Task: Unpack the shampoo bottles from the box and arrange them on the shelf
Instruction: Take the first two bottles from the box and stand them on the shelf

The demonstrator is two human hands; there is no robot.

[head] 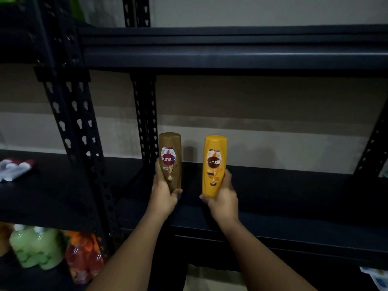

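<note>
On the far left, white and dark red packets [14, 169] lie on a neighbouring black shelf; below them stand pale green pouches [34, 246] and orange-red pouches [84, 259]; a black slotted upright post [77, 131] rises beside them. Both bare forearms reach up and forward from the bottom of the view. The left hand [164, 193] grips the lower half of a brown Sunsilk bottle [170, 158], thumb on one side and fingertips wrapped round the other; the bottle stands upright, cap down. Just beside it, apart, the right hand [222, 197] grips the base of a yellow Sunsilk bottle [214, 162] in the same way; both bottles are held over the dark shelf [294, 192]; whether they touch its surface cannot be told.
</note>
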